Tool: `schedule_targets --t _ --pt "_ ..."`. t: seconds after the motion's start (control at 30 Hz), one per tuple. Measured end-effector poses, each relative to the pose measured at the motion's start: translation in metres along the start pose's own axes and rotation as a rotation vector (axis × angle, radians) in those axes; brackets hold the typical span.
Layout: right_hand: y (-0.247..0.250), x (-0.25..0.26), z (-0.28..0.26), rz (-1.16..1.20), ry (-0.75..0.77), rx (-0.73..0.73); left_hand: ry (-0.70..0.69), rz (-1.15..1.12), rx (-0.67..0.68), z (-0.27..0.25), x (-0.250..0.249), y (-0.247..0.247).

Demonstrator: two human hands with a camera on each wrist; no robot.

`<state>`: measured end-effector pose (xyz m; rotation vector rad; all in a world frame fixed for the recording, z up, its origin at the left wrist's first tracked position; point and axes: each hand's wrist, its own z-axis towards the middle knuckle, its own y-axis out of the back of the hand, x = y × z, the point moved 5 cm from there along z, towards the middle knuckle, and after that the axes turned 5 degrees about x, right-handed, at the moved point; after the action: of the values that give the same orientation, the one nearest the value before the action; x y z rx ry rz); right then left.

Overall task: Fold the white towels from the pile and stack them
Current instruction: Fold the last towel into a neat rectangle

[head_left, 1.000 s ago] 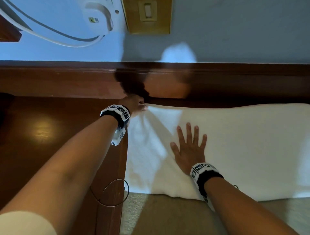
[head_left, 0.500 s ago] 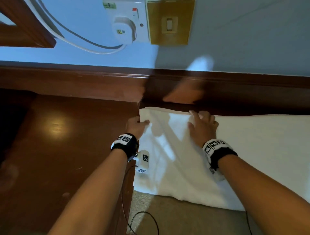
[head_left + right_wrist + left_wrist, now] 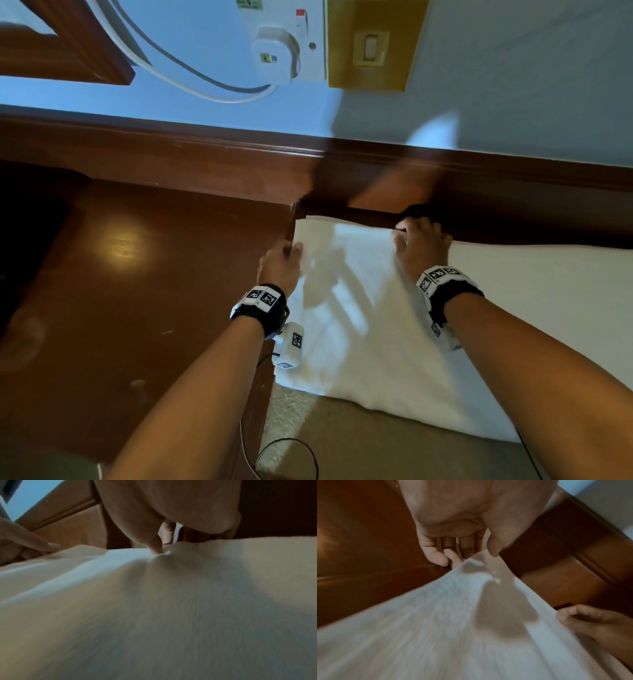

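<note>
A white towel (image 3: 376,325) lies spread flat on a beige surface, its left edge beside a wooden side table. My left hand (image 3: 284,255) pinches the towel's left edge near the far corner; in the left wrist view the thumb and fingers of my left hand (image 3: 471,559) close on the corner of the towel (image 3: 453,628). My right hand (image 3: 416,240) grips the far edge further right. In the right wrist view the thumb of that right hand (image 3: 159,545) presses the towel (image 3: 154,608) while the fingers curl behind its edge. No pile or stack is in view.
A glossy wooden side table (image 3: 137,274) fills the left. A dark wooden rail (image 3: 496,192) runs behind the towel below the wall. A white plug with cable (image 3: 274,54) and a brass switch plate (image 3: 373,44) sit above. A thin black cable (image 3: 287,455) loops near me.
My right hand left its flat rest on the towel and took hold of the far edge. My left hand slid back from the far corner along the left edge.
</note>
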<state>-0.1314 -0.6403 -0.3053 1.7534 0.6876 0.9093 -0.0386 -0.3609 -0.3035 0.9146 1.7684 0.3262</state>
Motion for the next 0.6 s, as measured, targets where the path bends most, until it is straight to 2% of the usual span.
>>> schedule_targets --t 0.1,0.23,0.37,0.47,0.53,0.6 --pt "-0.010 0.002 -0.039 0.083 0.018 -0.014 0.077 0.091 0.064 -0.040 0.019 -0.001" --pt "-0.033 0.002 -0.130 -0.007 0.129 0.008 0.162 0.286 0.115 -0.109 0.049 -0.014" --pt "-0.066 -0.015 -0.196 -0.085 0.120 0.102 0.084 0.570 0.119 -0.145 0.058 -0.029" --pt "-0.077 -0.036 -0.218 -0.123 0.050 0.106 0.068 0.591 0.095 -0.145 0.065 -0.026" --pt "-0.079 -0.044 -0.224 -0.142 0.025 0.108 0.111 0.574 0.055 -0.144 0.072 -0.023" --pt "-0.080 -0.044 -0.224 -0.147 0.011 0.099 0.118 0.654 -0.079 -0.147 0.067 -0.025"
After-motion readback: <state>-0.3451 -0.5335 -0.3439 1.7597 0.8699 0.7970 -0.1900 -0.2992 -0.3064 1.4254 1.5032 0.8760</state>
